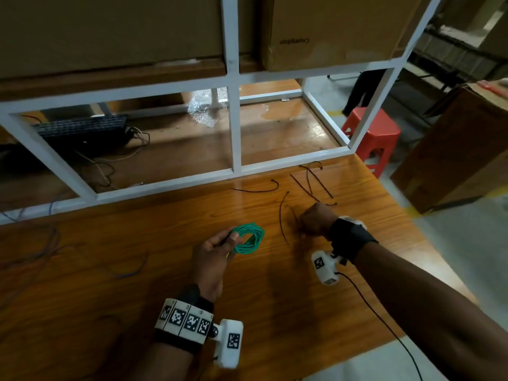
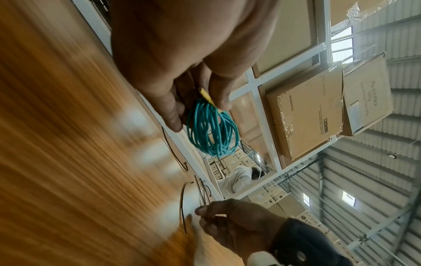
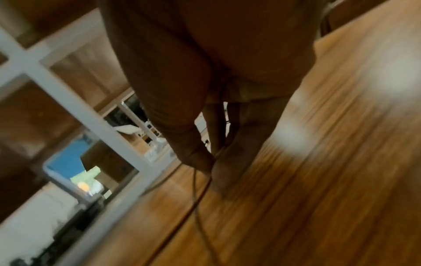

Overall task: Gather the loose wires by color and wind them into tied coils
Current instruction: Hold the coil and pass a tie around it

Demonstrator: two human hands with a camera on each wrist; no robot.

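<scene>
L hand pinching green coil above table. R hand fingers narrow, nipping black tie. Risk: coil untied, loops could spring apart if pinch slackens.

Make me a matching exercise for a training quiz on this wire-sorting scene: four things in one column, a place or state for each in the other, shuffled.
Things:
1. green coil
2. black ties
3. red stool
4. right hand

Places or states:
A. on the floor beyond the table's far right corner
B. held in the left hand
C. pinching a thin dark wire at the table
D. lying loose on the table near the white frame

Pairs: 1-B, 2-D, 3-A, 4-C
</scene>
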